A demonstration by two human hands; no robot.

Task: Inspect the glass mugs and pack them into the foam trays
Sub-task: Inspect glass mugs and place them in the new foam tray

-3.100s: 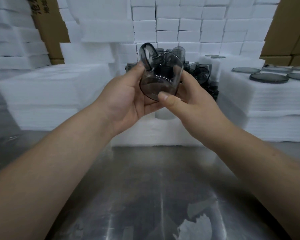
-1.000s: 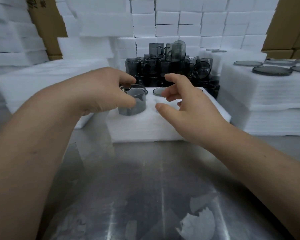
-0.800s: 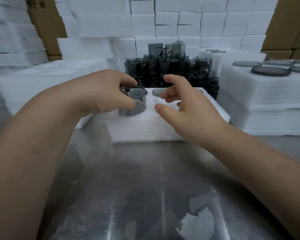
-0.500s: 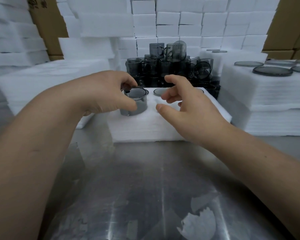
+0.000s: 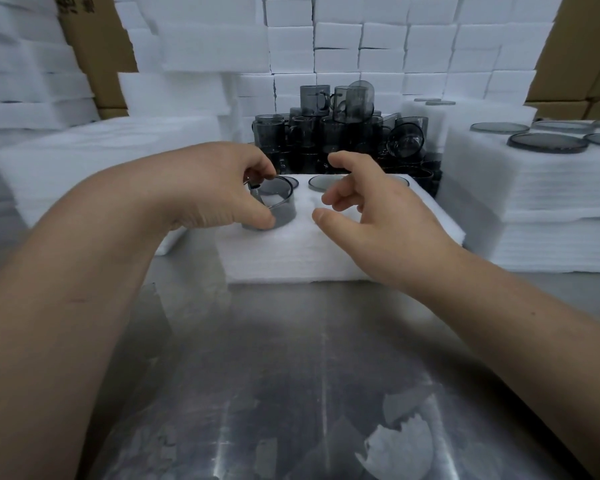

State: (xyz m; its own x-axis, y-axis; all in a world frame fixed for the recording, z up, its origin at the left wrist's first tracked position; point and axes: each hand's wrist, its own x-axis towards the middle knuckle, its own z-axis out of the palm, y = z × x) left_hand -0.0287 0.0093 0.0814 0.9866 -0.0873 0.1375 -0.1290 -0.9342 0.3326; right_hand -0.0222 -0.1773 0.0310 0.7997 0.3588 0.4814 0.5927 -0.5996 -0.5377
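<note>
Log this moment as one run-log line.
left hand: grips glass mug | glass mug: upright, standing proud of foam tray | right hand: open above foam tray

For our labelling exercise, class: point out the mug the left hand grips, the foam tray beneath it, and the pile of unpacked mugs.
grey glass mug (image 5: 284,211), head view, side wall below rim.
foam tray (image 5: 291,261), head view, bare front wall.
pile of glass mugs (image 5: 343,140), head view, mug mid-pile.

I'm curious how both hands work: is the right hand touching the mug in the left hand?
Apart. The head view shows bare foam tray between the right hand and the mug, which the left hand grips.
</note>
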